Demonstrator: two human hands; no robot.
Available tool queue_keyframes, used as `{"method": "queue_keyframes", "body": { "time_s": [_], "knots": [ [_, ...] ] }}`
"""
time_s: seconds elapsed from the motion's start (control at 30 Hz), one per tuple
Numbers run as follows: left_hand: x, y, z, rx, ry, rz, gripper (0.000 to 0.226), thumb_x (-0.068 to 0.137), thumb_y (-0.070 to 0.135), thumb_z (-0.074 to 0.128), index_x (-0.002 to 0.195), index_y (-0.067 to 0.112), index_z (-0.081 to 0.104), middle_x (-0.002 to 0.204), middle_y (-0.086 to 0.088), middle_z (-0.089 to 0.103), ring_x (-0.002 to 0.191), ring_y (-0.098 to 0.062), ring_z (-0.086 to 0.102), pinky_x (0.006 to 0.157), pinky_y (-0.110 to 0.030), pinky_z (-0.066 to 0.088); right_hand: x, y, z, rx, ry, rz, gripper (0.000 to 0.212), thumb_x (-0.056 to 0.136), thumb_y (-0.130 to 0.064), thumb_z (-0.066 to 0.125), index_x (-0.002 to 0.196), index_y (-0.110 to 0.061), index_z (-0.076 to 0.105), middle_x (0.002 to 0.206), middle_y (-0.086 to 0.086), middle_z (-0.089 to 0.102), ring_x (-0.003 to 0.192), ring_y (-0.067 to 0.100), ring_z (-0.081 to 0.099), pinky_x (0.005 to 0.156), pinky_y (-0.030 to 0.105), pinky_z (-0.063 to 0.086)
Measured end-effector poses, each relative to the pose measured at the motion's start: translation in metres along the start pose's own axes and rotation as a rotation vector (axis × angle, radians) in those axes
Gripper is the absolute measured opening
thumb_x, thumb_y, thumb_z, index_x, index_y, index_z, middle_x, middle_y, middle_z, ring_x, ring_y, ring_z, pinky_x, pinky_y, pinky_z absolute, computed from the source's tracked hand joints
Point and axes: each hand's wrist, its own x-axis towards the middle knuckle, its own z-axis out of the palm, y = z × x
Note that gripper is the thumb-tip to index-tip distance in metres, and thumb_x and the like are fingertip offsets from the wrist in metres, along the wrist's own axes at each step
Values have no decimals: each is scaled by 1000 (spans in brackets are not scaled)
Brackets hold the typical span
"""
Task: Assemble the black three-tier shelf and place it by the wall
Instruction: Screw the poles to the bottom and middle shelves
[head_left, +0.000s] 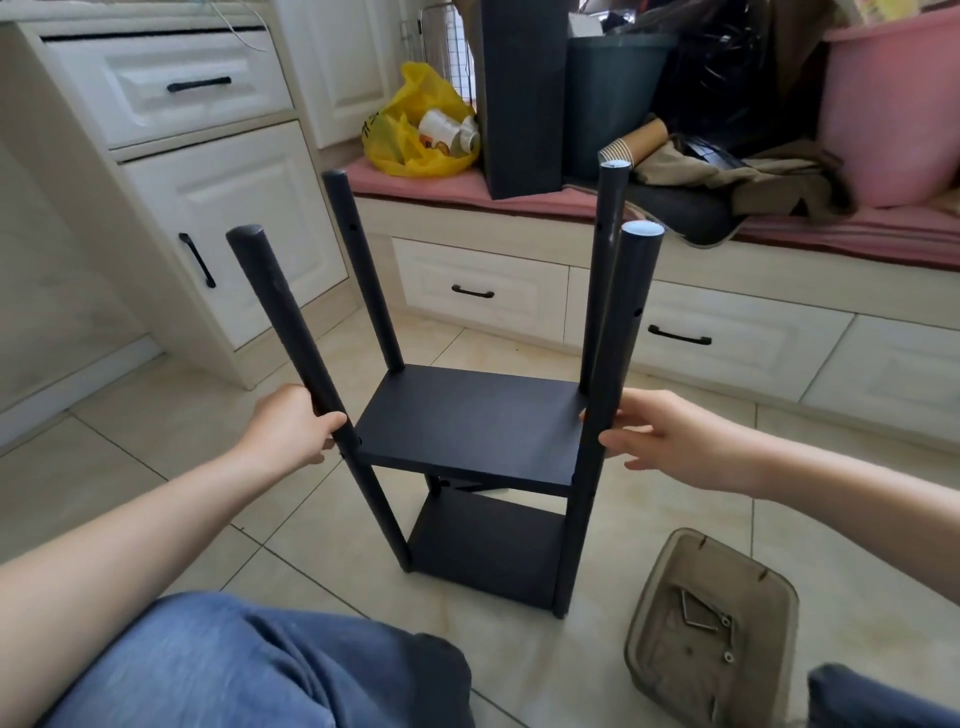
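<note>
The black shelf (470, 421) stands upright on the tiled floor in front of me, with two boards fitted between four round black posts. The posts rise bare above the upper board. My left hand (291, 423) grips the near left post (283, 322) just above that board. At the near right post (618, 364) my right hand (660, 436) has its thumb and fingers around the post at board level. A lower board (488, 545) sits near the floor.
A clear brownish plastic tray (711, 623) with screws and a hex key lies on the floor at the right. White cabinets (208, 208) stand to the left, a window bench with drawers (519, 291) behind. A tall black panel (522, 93) leans on the bench. My knees fill the bottom.
</note>
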Motion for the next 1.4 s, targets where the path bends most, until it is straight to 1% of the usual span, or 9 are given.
{"method": "queue_keyframes", "body": {
  "time_s": [0.13,0.23,0.4,0.47,0.53,0.67,0.87,1.03,1.4],
  "knots": [
    [-11,8,1,19,-57,-75,22,102,17,58,106,-3,64,90,-17,73,78,-22,75,74,-41,64,-6,0,-1,11,38,-21,22,103,-18,48,121,-24,59,112,-11,69,97,2,69,92,38,57],
    [-28,20,9,121,-250,-86,20,101,20,60,104,1,64,92,-12,73,76,-18,76,73,-36,64,-8,-2,-1,5,55,-36,24,103,-19,48,124,-22,59,111,-9,70,96,4,70,91,41,57],
    [-51,47,52,263,-414,376,36,97,29,65,132,28,60,130,6,67,115,-6,63,98,-21,48,-8,0,-6,37,50,-35,21,102,-23,53,121,-24,62,109,-11,71,94,3,70,90,39,58],
    [-57,59,78,336,-393,539,56,96,32,66,149,30,46,151,7,50,139,-11,46,111,-25,35,-7,2,-10,36,21,-14,22,102,-26,53,121,-25,63,107,-12,72,93,0,69,89,32,58],
    [-62,66,110,468,-415,654,81,96,40,65,161,32,18,168,9,15,156,-17,10,124,-34,15,-6,2,-12,32,5,-15,22,102,-26,53,121,-25,64,107,-12,72,93,-3,68,81,20,57],
    [-64,70,152,640,-336,705,98,96,55,57,159,34,-15,167,7,-22,154,-22,-21,124,-48,-6,-6,5,-9,7,58,-55,21,100,-24,56,118,-24,66,106,-9,73,92,0,69,75,12,49],
    [-60,68,174,600,-200,699,93,90,77,35,159,37,-14,167,10,-20,154,-19,-21,123,-48,-9,-8,27,6,104,30,-23,34,97,-8,59,125,-25,66,108,-11,71,93,3,71,69,9,52],
    [-66,70,182,586,-95,675,104,72,92,0,161,38,-1,169,10,-8,156,-18,-13,124,-50,-4,-11,31,15,198,81,-49,36,96,-17,64,105,-52,58,103,-15,73,93,-6,68,81,17,54],
    [-71,69,187,583,2,688,100,78,89,5,162,35,12,170,7,7,158,-22,3,124,-53,6,-8,15,12,193,152,-109,18,100,-25,58,106,-42,54,99,-12,72,89,1,70,77,17,54]
  ]
}}
